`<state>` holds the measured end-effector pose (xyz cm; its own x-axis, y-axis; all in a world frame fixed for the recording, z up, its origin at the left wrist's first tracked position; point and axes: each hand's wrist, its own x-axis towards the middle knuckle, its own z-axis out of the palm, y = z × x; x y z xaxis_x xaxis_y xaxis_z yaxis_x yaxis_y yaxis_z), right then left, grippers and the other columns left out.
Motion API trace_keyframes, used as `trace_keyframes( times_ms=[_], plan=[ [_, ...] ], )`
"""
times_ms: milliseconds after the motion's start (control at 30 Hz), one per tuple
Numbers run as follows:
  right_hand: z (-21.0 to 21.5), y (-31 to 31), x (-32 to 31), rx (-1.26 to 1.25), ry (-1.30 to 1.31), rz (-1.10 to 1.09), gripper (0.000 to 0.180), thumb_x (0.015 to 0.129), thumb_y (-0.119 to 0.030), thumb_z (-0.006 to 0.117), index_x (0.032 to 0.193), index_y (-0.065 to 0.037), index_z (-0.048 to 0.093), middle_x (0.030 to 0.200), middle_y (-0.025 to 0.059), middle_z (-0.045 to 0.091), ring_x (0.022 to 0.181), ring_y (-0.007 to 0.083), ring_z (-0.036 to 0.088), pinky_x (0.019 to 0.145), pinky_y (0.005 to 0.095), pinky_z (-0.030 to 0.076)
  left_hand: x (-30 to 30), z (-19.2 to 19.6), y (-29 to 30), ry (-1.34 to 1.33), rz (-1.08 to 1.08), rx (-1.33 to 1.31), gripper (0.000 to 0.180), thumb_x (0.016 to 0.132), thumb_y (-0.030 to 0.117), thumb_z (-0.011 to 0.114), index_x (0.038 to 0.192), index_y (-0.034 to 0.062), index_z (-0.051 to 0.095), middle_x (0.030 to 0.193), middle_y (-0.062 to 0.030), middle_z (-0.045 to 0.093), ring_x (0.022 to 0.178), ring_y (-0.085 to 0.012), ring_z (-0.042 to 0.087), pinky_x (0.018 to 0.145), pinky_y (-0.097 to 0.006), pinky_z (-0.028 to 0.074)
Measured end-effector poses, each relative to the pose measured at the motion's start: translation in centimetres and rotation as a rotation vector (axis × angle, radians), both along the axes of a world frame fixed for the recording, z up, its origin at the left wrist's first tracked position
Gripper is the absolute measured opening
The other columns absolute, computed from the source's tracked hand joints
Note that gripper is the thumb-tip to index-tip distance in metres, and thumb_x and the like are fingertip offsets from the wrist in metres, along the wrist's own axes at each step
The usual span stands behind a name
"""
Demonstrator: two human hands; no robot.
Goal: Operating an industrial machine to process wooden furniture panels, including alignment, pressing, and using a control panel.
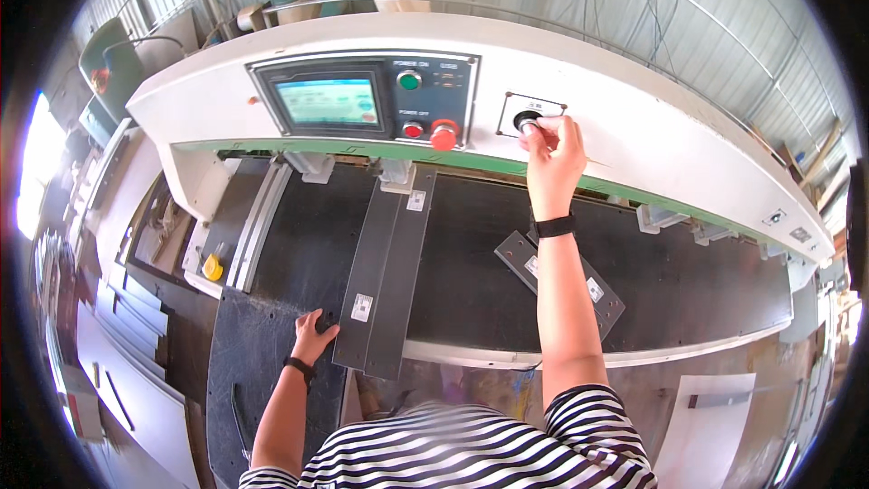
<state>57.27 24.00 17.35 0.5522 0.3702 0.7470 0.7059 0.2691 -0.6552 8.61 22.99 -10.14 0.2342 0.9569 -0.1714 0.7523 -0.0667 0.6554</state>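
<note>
At the left of the frame lies one small yellow item [213, 267]. Toward the lower centre-left, the left hand [314, 340], fingers spread apart, rests on the dark table [262, 353], just beside two long dark panels [369, 258] lying side by side at centre; each bears one white label. Above, one lit screen [326, 101] sits left of one green button [409, 81] and two red ones. At upper centre-right, the right hand [558, 163] pinches one knob [525, 118]. Dark plate material [514, 254] with two labels flanks its forearm; I cannot tell whether it is one piece or two.
</note>
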Motion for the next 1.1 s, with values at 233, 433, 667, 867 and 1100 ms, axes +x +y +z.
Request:
trace_keyframes(
  times_ms=[233,433,667,867,1100],
  plan=[
    [-0.3,-0.7,0.8,-0.031,-0.004,0.044,0.013,0.084,-0.001,0.067,0.090,-0.001,0.056,0.083,0.0094,0.061,0.066,0.0183,0.067,0.059,0.0283,0.051,-4.8,0.5,-7.1,0.258,-0.043,0.063,0.073,0.071,0.030,0.079,0.131,0.0035,0.048,0.137,-0.0263,0.040,0.130,-0.0420,0.035,0.108,-0.046,0.033],
    [-9.0,-8.7,4.0,-0.395,-0.008,0.031,0.011,0.089,-0.015,0.067,0.090,-0.006,0.060,0.081,0.0067,0.065,0.076,0.0132,0.065,0.067,0.0278,0.051,-6.9,1.3,-7.5,0.116,-0.036,0.065,0.067,0.074,0.022,0.077,0.130,0.0000,0.047,0.135,-0.0237,0.044,0.129,-0.0391,0.039,0.108,-0.044,0.034],
    [-27.4,-23.5,15.7,-1.270,-0.198,-0.267,0.065,0.075,-0.011,0.070,0.136,-0.015,0.047,0.134,0.0204,0.050,0.124,0.0378,0.047,0.104,0.0472,0.039,-5.9,1.0,-7.3,0.222,-0.069,0.015,0.067,0.072,0.022,0.077,0.131,0.0041,0.050,0.141,-0.0264,0.037,0.130,-0.0414,0.037,0.109,-0.044,0.034],
    [-21.0,-21.4,14.8,-1.607,-0.170,-0.080,0.085,0.065,-0.020,0.075,0.142,-0.016,0.039,0.133,0.0186,0.046,0.125,0.0383,0.044,0.105,0.0468,0.038,-6.5,1.0,-8.0,0.262,-0.033,0.027,0.070,0.071,0.018,0.078,0.133,0.0058,0.048,0.141,-0.0248,0.036,0.130,-0.0407,0.037,0.109,-0.044,0.034],
    [-22.1,-23.8,13.3,-1.084,-0.053,0.022,0.081,0.060,-0.023,0.079,0.129,0.000,0.044,0.120,0.0241,0.049,0.116,0.0402,0.046,0.101,0.0447,0.039,-6.6,0.6,-7.8,0.302,-0.024,0.042,0.071,0.073,0.020,0.077,0.135,0.0064,0.046,0.141,-0.0257,0.034,0.130,-0.0415,0.036,0.109,-0.045,0.033]
  ],
)
